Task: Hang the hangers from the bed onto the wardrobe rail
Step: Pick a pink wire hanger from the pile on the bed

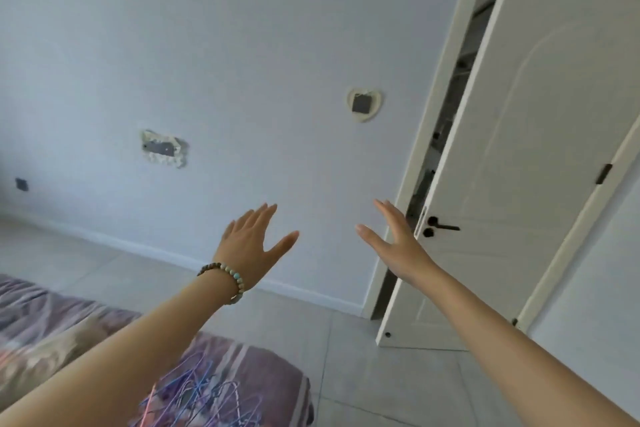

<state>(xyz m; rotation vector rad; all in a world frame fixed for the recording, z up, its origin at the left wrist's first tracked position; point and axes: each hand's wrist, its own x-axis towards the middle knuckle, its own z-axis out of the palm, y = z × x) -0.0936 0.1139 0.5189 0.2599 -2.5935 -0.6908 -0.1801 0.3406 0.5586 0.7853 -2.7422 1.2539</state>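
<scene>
One broad pale wall (242,45) stands beyond the bed (52,322), across a strip of grey tiled floor (381,374). A white door (536,149) stands ajar, up and to the right of the bed. The bed itself sits low on the left, in a mauve striped cover.

Now the arms: both bare, both stretched straight out above the bed's near corner, towards the wall. The left hand (254,239) is flat, its back to the camera, fingers straight and together, thumb spread wide. It's holding nothing and touching nothing. The right hand (398,246), farther from the bed, is turned edge-on, fingers straight, thumb out. It's empty as well, with a clear gap between the two hands.

The hangers (204,392) are a tangled heap of thin blue, pink and white wire, lying on the bed at that corner, well below both hands. A beaded bracelet (225,277) rings the left wrist.
</scene>
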